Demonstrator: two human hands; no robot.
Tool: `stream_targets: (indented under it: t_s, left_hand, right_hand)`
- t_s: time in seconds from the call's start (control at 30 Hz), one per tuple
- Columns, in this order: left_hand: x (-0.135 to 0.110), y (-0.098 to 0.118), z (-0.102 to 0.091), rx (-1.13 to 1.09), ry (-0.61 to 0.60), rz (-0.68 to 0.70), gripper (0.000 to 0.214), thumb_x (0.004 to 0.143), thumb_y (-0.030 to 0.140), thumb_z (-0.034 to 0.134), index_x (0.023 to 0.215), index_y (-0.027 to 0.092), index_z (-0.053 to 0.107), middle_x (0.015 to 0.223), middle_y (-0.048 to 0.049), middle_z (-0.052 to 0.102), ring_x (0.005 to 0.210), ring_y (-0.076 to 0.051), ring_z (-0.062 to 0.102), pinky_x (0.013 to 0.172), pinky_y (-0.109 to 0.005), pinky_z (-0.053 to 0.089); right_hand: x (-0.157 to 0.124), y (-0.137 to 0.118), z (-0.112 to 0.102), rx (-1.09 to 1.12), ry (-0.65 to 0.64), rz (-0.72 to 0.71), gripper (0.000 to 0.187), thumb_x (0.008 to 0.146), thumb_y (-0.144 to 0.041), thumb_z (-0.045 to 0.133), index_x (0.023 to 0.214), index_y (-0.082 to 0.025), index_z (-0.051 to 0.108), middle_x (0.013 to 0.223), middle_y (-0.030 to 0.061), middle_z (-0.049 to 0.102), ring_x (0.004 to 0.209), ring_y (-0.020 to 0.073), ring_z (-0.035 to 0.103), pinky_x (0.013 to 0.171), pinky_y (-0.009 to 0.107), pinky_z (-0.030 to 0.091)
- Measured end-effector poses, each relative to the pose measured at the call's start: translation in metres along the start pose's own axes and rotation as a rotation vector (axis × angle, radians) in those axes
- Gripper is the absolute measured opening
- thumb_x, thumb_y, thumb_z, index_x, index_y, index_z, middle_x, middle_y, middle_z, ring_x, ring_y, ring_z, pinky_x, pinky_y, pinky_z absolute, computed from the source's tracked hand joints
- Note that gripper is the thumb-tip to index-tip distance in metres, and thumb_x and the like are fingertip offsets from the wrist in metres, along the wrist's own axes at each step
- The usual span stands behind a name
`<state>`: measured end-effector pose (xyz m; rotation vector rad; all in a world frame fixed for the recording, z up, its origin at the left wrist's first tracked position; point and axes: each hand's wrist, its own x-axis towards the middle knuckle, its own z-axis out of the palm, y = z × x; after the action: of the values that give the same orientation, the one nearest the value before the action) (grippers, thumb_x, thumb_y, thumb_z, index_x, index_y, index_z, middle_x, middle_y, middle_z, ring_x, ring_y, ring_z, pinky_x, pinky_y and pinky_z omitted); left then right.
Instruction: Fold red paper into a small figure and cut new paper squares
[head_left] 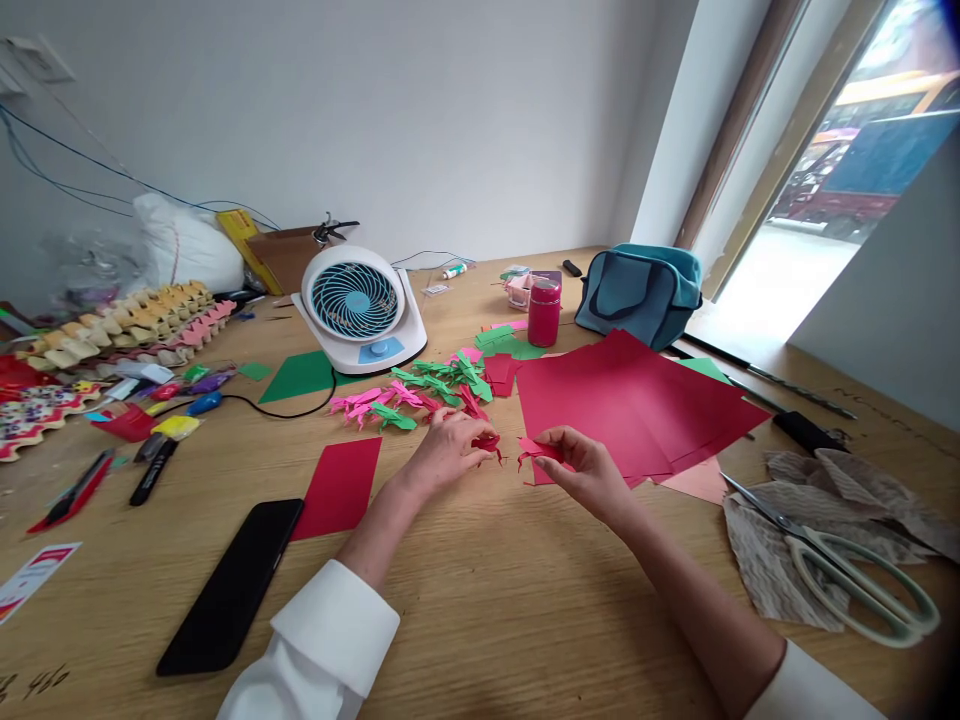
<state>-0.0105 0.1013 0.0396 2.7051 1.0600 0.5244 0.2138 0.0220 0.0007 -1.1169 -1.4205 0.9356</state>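
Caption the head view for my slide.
Left hand and right hand each hold a red paper piece, white fan behind.

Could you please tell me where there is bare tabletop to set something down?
Bare tabletop shows between left sleeve and right forearm, and between the black phone and marker. Beyond the left hand, folded paper pieces crowd it; the far left is cluttered too.

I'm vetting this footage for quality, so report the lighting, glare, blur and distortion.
Head view: the window glares almost white low down; head view: wide-angle distortion bows lines outward, and the scissors look stretched; head view: right-hand corners darken; head view: the clear plastic bag looks hazy; head view: left hand and right hand look fairly clear.
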Motion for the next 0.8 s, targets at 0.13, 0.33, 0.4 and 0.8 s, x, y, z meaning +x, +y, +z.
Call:
stream_targets:
  t_s: [0.13, 0.33, 0.4, 0.8]
  left_hand:
    - [-0.01, 0.017, -0.014, -0.092, 0.082, 0.026, 0.017, 0.083, 0.029, 0.072, 0.099, 0.025, 0.067, 0.102, 0.0013, 0.074, 0.1, -0.019, 0.061, 0.1, -0.04, 0.028]
    - [-0.013, 0.028, -0.021, -0.099, 0.07, 0.069, 0.014, 0.084, 0.028, 0.071, 0.098, 0.026, 0.067, 0.099, 0.0028, 0.075, 0.097, -0.017, 0.064, 0.102, -0.039, 0.027]
    - [-0.013, 0.03, -0.021, -0.106, 0.076, 0.066, 0.014, 0.085, 0.029, 0.071, 0.098, 0.026, 0.067, 0.099, 0.0032, 0.075, 0.097, -0.017, 0.064, 0.103, -0.039, 0.026]
    - [-0.014, 0.035, -0.021, -0.062, 0.055, 0.094, 0.014, 0.086, 0.028, 0.069, 0.099, 0.025, 0.066, 0.099, 0.0027, 0.075, 0.101, -0.018, 0.063, 0.105, -0.041, 0.024]
  right_hand:
    - [-0.004, -0.004, 0.0, -0.286, 0.003, -0.104, 0.017, 0.083, -0.026, 0.066, 0.098, -0.02, 0.064, 0.092, 0.0047, 0.07, 0.08, 0.0174, 0.065, 0.072, 0.029, 0.051]
    - [-0.006, -0.01, 0.004, -0.397, 0.017, -0.209, 0.015, 0.083, -0.023, 0.065, 0.098, -0.02, 0.063, 0.092, 0.0039, 0.07, 0.078, 0.0166, 0.065, 0.072, 0.028, 0.052]
    - [-0.007, -0.011, 0.005, -0.406, 0.016, -0.232, 0.015, 0.083, -0.02, 0.065, 0.098, -0.02, 0.063, 0.091, 0.0036, 0.069, 0.078, 0.0166, 0.064, 0.073, 0.028, 0.052]
    - [-0.009, -0.015, 0.006, -0.443, 0.008, -0.263, 0.014, 0.084, -0.019, 0.063, 0.097, -0.021, 0.063, 0.086, 0.0026, 0.067, 0.076, 0.0167, 0.062, 0.071, 0.028, 0.05]
